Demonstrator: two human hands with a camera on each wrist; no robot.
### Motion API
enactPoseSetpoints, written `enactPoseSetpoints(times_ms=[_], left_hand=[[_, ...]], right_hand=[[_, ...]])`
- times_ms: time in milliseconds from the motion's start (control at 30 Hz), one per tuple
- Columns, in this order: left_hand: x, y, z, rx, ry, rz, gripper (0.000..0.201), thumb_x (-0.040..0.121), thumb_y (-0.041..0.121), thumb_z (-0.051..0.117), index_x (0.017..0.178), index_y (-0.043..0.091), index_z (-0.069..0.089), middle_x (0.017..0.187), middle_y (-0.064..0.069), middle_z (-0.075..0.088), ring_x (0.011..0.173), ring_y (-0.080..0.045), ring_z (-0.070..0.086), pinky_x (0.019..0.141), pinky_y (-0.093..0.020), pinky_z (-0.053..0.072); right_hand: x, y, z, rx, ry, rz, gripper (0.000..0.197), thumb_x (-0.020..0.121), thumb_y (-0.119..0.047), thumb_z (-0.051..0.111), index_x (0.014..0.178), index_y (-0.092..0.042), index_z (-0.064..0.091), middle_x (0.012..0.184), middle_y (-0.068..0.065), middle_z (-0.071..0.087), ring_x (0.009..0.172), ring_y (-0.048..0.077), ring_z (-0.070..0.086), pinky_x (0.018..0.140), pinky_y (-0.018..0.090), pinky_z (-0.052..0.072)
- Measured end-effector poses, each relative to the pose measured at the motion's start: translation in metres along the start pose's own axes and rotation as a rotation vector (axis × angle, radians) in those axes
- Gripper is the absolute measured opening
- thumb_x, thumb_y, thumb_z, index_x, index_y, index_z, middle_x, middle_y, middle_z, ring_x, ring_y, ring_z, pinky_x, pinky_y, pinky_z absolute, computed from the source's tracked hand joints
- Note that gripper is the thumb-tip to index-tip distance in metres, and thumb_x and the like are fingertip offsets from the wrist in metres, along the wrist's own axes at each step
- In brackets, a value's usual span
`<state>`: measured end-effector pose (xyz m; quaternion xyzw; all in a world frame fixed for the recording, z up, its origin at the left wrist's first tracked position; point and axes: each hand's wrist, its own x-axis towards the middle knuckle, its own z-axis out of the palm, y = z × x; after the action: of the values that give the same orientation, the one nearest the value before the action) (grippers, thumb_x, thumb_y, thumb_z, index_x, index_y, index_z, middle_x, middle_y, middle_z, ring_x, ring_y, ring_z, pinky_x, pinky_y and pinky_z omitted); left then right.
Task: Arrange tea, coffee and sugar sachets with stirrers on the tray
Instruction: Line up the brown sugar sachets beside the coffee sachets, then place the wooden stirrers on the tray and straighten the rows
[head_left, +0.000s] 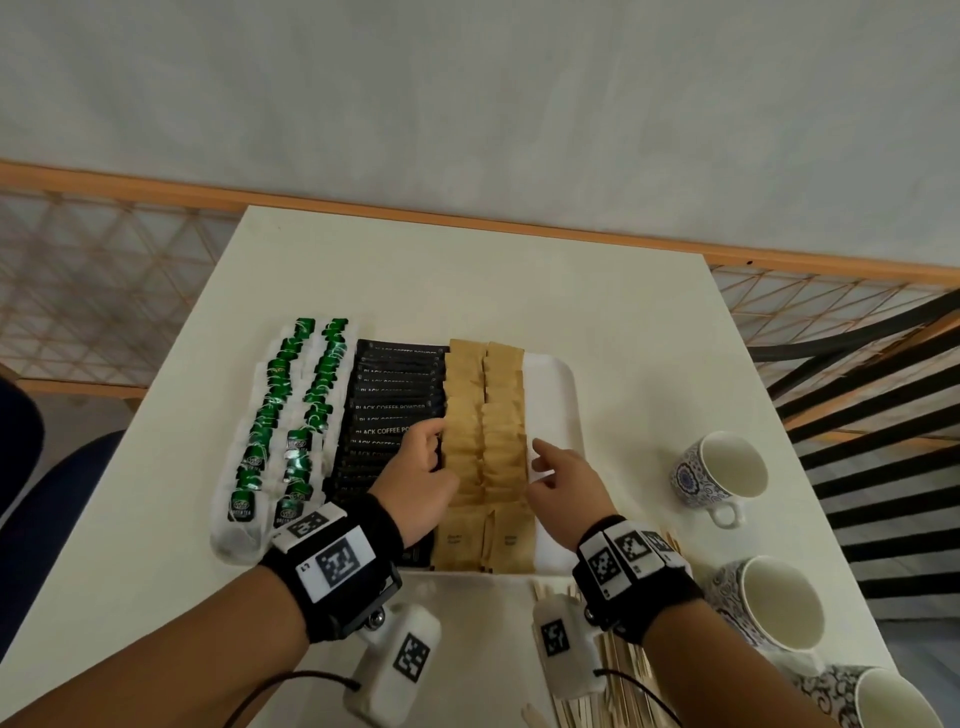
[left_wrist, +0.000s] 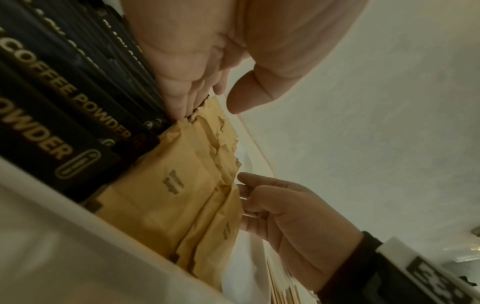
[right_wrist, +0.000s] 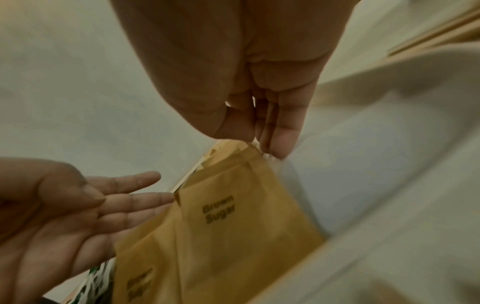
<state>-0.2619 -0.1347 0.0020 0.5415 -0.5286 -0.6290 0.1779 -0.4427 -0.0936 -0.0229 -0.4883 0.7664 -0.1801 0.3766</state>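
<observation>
Tray (head_left: 558, 395) holds tea, coffee, sugar sachets.

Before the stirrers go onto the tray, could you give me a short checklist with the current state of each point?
1. Brown sugar sachets squared into two rows: ok, with the left hand and right hand flanking them.
2. Free strip on the tray right of the sugar: ok, bare white.
3. Both hands free to pick up: ok, neither grips anything.
4. Stirrers within reach: ok, piled near the right wrist.
5. Coffee sachets and green tea sachets lined up: ok.
6. Tea fully inside the tray: cannot tell, its left rim is hidden.
</observation>
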Motion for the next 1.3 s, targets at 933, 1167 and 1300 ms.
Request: enactPoseSetpoints(times_ms=[933, 1167, 1300], left_hand=[[0.008, 0.007, -0.009, 0.162, 0.021, 0.117, 0.047, 0.091, 0.000, 0.046, 0.134, 0.020, 0.042, 0.143, -0.002, 0.043, 0.132, -0.015, 0.039, 0.107, -0.028, 0.032], [-0.067, -0.019, 0.015, 0.517, -0.242, 0.299, 0.017, 0.081, 0.032, 0.056, 0.096, 0.039, 0.060, 0.118, 0.013, 0.050, 0.109, -0.002, 0.049, 0.097, -0.016, 0.038], [-0.078, -0.034, 0.032, 0.607, -0.254, 0.395, 0.028, 0.089, 0.009, 0.052, 0.107, 0.030, 0.059, 0.120, 0.011, 0.046, 0.112, -0.001, 0.043, 0.095, -0.009, 0.031]], right_hand=[[-0.015, 0.001, -0.020, 0.004, 0.030, 0.019, 0.050, 0.089, -0.007, 0.046, 0.135, -0.024, 0.050, 0.123, -0.001, 0.054, 0.095, 0.010, 0.056, 0.078, 0.020, 0.044], [-0.131, 0.028, 0.018, -0.340, 0.021, -0.251, 0.050, 0.087, -0.031, 0.055, 0.135, -0.034, 0.046, 0.146, -0.003, 0.031, 0.136, 0.017, 0.028, 0.112, 0.029, 0.025], [-0.160, 0.059, 0.017, -0.508, 0.067, -0.029, 0.076, 0.087, -0.057, 0.049, 0.149, -0.036, 0.011, 0.159, -0.003, -0.008, 0.146, 0.023, -0.011, 0.117, 0.039, -0.003]])
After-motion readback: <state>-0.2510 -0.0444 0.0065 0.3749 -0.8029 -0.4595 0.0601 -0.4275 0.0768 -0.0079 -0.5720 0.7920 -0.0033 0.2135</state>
